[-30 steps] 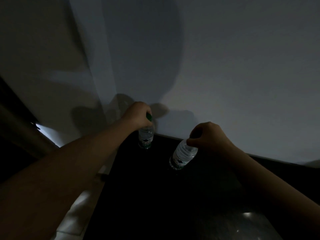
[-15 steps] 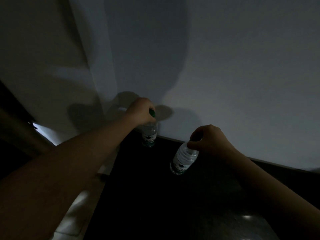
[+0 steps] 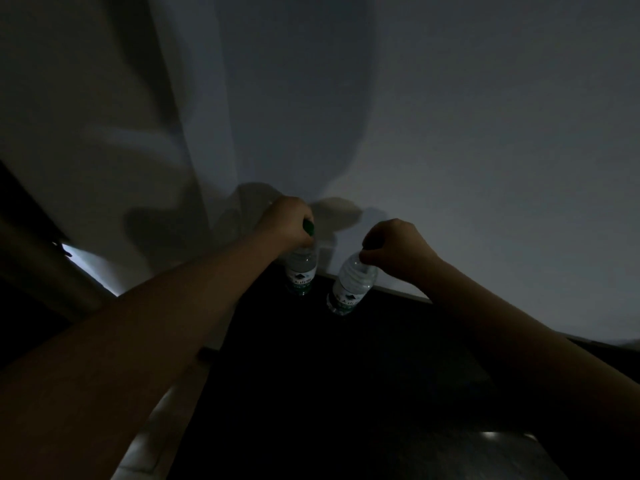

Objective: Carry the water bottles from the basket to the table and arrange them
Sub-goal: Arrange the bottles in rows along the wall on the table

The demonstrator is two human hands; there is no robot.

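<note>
Left bottle (image 3: 300, 271) upright at the table's far edge, near its far left corner, close against the wall; clear, with a white-and-green label. Gripped from above at the neck by left hand (image 3: 289, 221), fingers curled round the green cap (image 3: 309, 227), part of it showing past the knuckles. Right bottle (image 3: 349, 289) just beside it to the right, apart, not touching; tilted, top leaning right and toward the wall, base lower and nearer the camera. Pinched at the top by right hand (image 3: 394, 251), fingers curled, bottle mouth hidden under them. Cannot tell in the dim light whether either base rests on the table (image 3: 346, 393) or hangs just above it. Table dark and glossy, with a faint highlight toward its near right corner. Wall (image 3: 485, 133) pale and plain, carrying shadows of both hands and a large shadow above. Both forearms bare, reaching in from the near side. Pale floor (image 3: 152, 427) showing past the table's left edge. Dark frame (image 3: 31, 258) at far left, blurred, kind not determinable.
</note>
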